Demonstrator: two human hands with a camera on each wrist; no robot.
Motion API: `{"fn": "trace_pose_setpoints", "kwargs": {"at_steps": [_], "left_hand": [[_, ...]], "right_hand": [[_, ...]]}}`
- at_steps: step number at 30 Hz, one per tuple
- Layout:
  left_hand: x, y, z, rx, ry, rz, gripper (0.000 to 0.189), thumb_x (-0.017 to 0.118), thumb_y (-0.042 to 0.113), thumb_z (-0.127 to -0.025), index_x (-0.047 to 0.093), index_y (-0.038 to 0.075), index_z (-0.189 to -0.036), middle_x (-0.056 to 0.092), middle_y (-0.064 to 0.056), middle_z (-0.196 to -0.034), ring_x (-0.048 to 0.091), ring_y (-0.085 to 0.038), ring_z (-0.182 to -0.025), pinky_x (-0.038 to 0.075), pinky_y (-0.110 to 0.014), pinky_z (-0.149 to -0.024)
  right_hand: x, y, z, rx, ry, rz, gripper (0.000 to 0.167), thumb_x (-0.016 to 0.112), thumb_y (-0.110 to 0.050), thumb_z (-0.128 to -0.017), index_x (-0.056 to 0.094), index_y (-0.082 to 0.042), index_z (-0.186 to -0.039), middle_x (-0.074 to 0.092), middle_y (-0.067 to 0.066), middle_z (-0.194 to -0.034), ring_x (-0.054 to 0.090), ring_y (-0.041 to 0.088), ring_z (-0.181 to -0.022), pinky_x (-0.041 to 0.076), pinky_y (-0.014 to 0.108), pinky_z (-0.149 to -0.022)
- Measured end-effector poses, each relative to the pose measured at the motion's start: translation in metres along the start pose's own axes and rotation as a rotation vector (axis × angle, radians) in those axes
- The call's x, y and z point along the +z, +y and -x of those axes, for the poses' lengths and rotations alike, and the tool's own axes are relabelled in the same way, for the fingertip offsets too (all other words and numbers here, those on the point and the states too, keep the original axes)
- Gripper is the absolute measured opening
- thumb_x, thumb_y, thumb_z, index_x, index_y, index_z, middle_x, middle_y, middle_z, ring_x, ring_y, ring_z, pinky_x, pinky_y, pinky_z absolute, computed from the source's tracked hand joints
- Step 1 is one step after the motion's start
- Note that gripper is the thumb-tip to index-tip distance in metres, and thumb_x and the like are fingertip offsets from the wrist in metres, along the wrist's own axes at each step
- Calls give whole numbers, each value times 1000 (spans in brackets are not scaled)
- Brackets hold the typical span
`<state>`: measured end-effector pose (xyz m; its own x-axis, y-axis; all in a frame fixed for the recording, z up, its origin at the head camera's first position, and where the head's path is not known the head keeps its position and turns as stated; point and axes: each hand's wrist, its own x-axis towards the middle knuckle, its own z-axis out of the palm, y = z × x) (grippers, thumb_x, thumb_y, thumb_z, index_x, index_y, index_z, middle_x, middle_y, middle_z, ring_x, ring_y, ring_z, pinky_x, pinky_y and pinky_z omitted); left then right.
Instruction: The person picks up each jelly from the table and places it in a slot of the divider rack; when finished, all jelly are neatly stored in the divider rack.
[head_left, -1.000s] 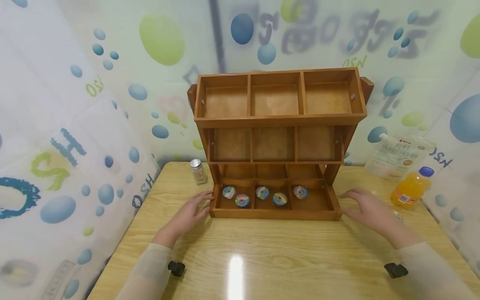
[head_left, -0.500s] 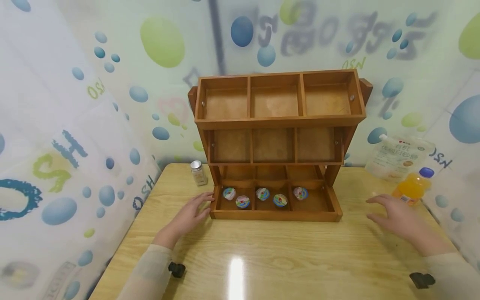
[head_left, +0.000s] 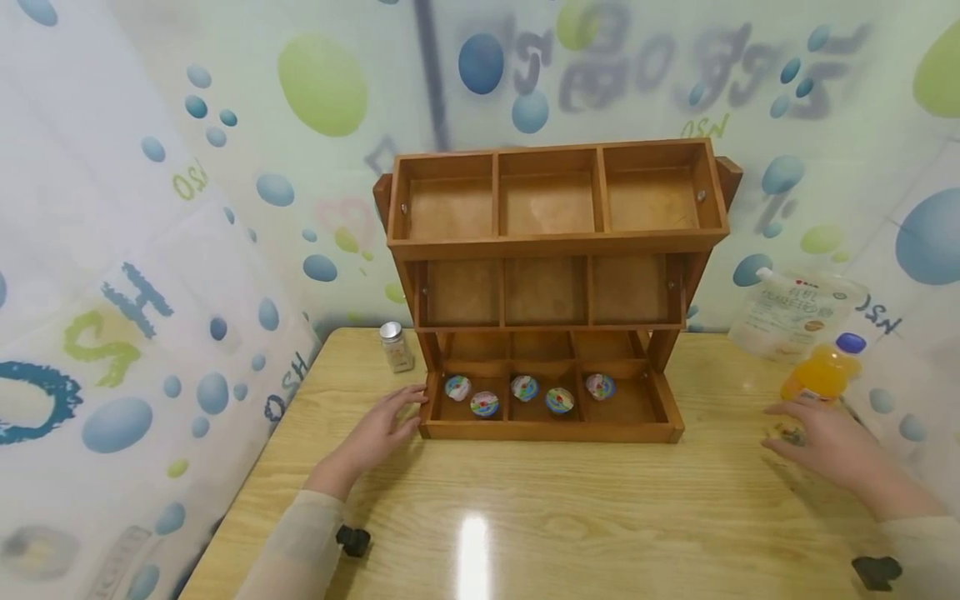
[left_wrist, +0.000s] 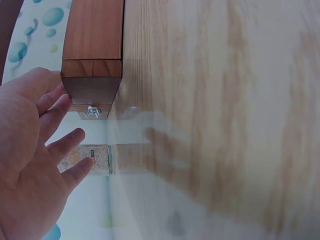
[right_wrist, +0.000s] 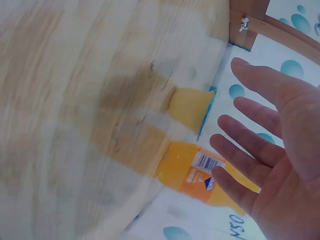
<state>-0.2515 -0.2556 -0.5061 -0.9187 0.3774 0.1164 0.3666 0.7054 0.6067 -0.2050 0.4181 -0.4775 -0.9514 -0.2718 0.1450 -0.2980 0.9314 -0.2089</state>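
A three-tier wooden rack [head_left: 551, 429] stands on the table. Several small jelly cups with printed lids, among them one jelly cup [head_left: 559, 400], sit in its bottom tray. My left hand [head_left: 378, 433] is at the tray's left end, fingers spread and fingertips right at the wood. Over at the right, my right hand [head_left: 832, 442] is held around a single yellow jelly cup [right_wrist: 189, 109], partly hidden by the fingers in the head view. In the right wrist view those fingers are extended and apart from the cup. An orange juice bottle [head_left: 821, 371] stands just behind it.
A glass shaker jar with a metal lid [head_left: 396, 347] stands left of the rack. A white spouted pouch [head_left: 795, 317] leans at the back right. Patterned fabric walls [head_left: 322, 83] close in the table [head_left: 570, 517] at the back and sides.
My right hand has left the rack's right end and moved right to the lone jelly cup by the juice bottle. The left hand has stayed at the tray's left end.
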Motion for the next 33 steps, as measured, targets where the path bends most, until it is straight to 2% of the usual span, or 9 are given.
{"fn": "trace_pose_setpoints", "kwargs": {"at_steps": [3, 6, 12, 19, 27, 33], "left_hand": [[0, 0, 0, 0, 1, 0, 39, 60, 21, -106, 58, 13, -145, 42, -10, -163, 38, -39, -151, 35, -62, -121], [0, 1, 0, -1, 0, -4, 40, 60, 21, -106, 58, 13, -145, 43, -9, -163, 38, -39, -151, 35, -62, -121], [0, 2, 0, 7, 2, -8, 39, 60, 20, -106, 58, 12, -145, 43, -10, -163, 39, -38, -151, 37, -61, -121], [1, 2, 0, 18, 15, -15, 40, 61, 18, -105, 58, 11, -144, 44, -11, -162, 40, -40, -149, 37, -63, -120], [0, 2, -1, 29, 18, -21, 40, 62, 18, -105, 59, 10, -144, 44, -12, -162, 41, -40, -149, 37, -63, -120], [2, 1, -1, 37, 28, -24, 40, 62, 17, -105, 59, 10, -143, 45, -12, -161, 42, -41, -148, 37, -63, -119]], "right_hand": [[2, 4, 2, 0, 11, -1, 53, 91, -31, -77, 73, 3, -114, 70, 30, -112, 66, 54, -102, 55, 67, -85], [3, 9, 4, 7, 11, -10, 53, 92, -30, -76, 73, 4, -113, 69, 34, -115, 61, 61, -110, 51, 72, -89], [-1, 16, 9, 63, -62, -33, 57, 88, -31, -81, 70, 8, -119, 60, 43, -127, 57, 63, -115, 50, 73, -91], [-2, 23, 11, 88, -105, -67, 60, 87, -30, -82, 67, 10, -122, 62, 40, -124, 68, 48, -96, 59, 60, -79], [1, 28, 10, 83, -95, -75, 57, 87, -34, -83, 70, 7, -119, 66, 36, -120, 69, 37, -91, 59, 57, -77], [3, 30, 7, 98, -113, -86, 63, 87, -36, -82, 69, 9, -121, 73, 22, -105, 68, 33, -90, 59, 56, -77]]}}
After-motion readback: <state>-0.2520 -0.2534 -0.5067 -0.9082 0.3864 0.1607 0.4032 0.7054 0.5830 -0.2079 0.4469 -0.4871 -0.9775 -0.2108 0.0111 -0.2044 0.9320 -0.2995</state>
